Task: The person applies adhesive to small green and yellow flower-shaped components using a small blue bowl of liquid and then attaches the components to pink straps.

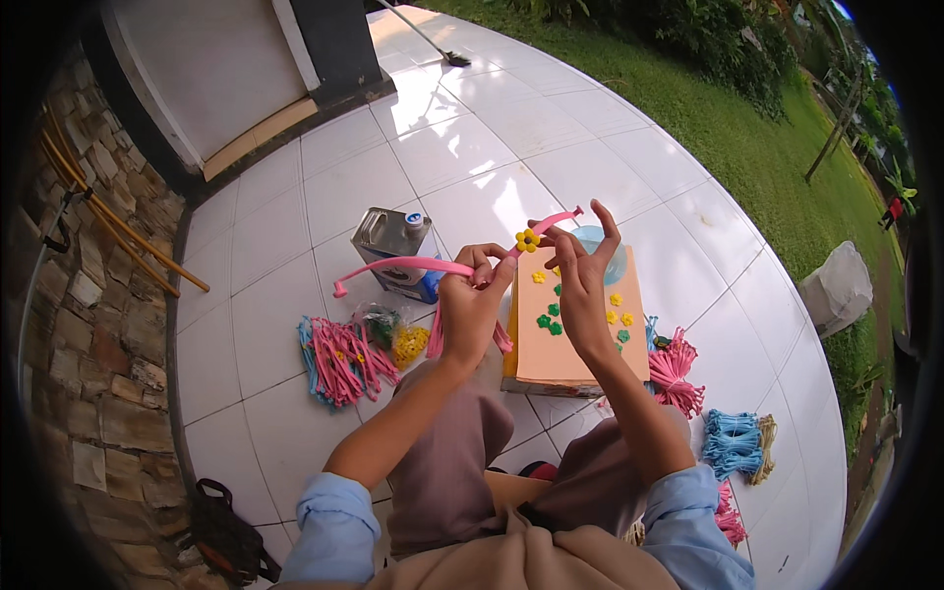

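A thin, curved pink strap [418, 264] with small knobbed ends is stretched between my hands. My left hand [472, 300] is closed on its middle, pinching it between thumb and fingers. On the strap, just beyond that pinch, sits a yellow flower piece [528, 241] with a dark centre. The fingers of my right hand [582, 280] are at the strap beside the flower, with other fingers raised and spread. More pink straps [436, 334] hang below my left hand. Loose green flower pieces [555, 327] and yellow ones [612, 318] lie on a cardboard box [580, 366] before me.
A light-blue bowl [617, 267] rests on the box, behind my right hand. A metal can [395, 241] stands beyond my left hand. Pink strap bundles [346, 366], a bag of yellow pieces [410, 344] and blue bundles [733, 442] lie on the tiles. A black bag [228, 531] lies lower left.
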Demonstrator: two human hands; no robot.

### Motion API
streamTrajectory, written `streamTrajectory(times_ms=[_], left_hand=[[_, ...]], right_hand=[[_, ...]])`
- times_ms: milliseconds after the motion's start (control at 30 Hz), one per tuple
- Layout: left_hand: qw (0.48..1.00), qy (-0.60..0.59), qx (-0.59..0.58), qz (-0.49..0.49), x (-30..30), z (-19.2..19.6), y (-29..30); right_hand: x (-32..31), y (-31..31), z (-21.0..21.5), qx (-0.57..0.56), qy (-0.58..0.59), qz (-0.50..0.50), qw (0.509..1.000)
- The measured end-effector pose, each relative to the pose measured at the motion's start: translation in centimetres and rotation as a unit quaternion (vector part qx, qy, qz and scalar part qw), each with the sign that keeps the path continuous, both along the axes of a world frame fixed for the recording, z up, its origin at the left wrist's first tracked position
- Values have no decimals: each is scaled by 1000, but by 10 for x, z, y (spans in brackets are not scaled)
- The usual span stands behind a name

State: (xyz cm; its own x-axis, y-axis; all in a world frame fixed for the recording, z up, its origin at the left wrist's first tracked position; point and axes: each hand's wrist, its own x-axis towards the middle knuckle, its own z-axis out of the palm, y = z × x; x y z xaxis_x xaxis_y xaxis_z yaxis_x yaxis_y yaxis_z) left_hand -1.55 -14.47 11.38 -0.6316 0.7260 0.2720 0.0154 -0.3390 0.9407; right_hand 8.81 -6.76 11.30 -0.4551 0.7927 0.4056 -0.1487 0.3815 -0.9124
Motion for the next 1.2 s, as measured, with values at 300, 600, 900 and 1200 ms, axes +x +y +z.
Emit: streamTrajectory(times_ms=[300, 600, 900, 1200], left_hand=[[988, -151, -43, -4, -60, 38, 22], [719, 685, -110, 43, -62, 11, -20], [831, 474, -230, -177, -39, 12, -26], [947, 194, -163, -197, -41, -8, -15]], right_hand=[[-26, -31, -45, -94, 0, 231, 968], [-20, -13, -20, -84, 15, 171, 982], [32, 4, 20, -2, -48, 213, 976], [38, 20, 4, -233, 70, 105, 964]])
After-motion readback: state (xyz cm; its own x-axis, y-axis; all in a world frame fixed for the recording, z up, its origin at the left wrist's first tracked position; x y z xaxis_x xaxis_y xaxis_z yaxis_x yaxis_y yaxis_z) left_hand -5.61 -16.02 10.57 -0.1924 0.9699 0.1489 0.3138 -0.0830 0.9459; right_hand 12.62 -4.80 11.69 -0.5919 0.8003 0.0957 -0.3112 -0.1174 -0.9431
